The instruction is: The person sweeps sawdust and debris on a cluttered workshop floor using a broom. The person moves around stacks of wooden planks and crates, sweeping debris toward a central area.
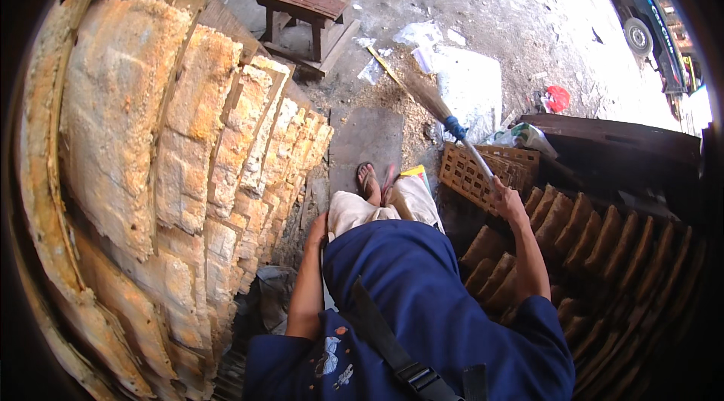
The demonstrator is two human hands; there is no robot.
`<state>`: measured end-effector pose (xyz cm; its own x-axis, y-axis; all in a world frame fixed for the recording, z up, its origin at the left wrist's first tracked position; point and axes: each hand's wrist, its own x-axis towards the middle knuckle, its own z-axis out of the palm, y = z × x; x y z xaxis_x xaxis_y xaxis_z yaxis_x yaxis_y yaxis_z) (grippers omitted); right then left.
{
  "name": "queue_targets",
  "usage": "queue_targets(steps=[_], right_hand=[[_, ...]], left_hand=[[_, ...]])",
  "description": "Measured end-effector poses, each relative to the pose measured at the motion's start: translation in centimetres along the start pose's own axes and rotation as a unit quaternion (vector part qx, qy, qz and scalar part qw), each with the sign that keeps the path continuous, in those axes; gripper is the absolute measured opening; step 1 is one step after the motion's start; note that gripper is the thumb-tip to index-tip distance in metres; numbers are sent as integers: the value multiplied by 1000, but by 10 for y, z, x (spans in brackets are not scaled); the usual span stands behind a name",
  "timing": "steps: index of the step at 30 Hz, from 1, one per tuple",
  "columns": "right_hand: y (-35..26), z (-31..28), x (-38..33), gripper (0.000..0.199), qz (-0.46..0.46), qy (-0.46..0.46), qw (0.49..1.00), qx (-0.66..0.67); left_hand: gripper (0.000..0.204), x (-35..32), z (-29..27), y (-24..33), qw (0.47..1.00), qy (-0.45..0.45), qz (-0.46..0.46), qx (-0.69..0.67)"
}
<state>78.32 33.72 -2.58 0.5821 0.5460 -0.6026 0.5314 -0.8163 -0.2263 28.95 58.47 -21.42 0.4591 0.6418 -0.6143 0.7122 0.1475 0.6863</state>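
My right hand [510,202] is closed around the pale handle [478,159] of a broom. The broom's brush [427,98] has a blue binding and points forward and left, over the floor near scattered crumbly debris [417,133] and a white sheet [469,84]. A thin yellow strip [388,72] lies beyond the brush tip. My left hand [317,232] is down beside my left thigh, against the pale trousers [354,211]; its fingers are mostly hidden. Left of it rises a stack of rough, pale orange slabs [181,122].
A low wooden bench [302,0] stands ahead. On the right are a brown lattice crate [469,178], rows of brown slabs [596,235] and a dark board [618,137]. Red plastic [556,98] lies on the floor. A vehicle [641,16] stands at the far right.
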Motion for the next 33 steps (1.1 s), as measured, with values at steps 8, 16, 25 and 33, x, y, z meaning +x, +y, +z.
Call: queue_targets(steps=[8, 16, 25, 33], right_hand=[[-24, -20, -30, 57, -49, -43, 996, 62], [-79, 19, 3, 57, -104, -111, 988, 27], [-26, 2, 30, 54, -3, -23, 999, -35], [14, -74, 57, 56, 7, 57, 998, 28]], left_hand=[[31, 2, 3, -27, 997, -66, -48, 10], [28, 22, -3, 17, 992, -69, -82, 68], [25, 37, -2, 36, 990, -66, -88, 93], [24, 55, 18, 81, 977, -94, -106, 159]])
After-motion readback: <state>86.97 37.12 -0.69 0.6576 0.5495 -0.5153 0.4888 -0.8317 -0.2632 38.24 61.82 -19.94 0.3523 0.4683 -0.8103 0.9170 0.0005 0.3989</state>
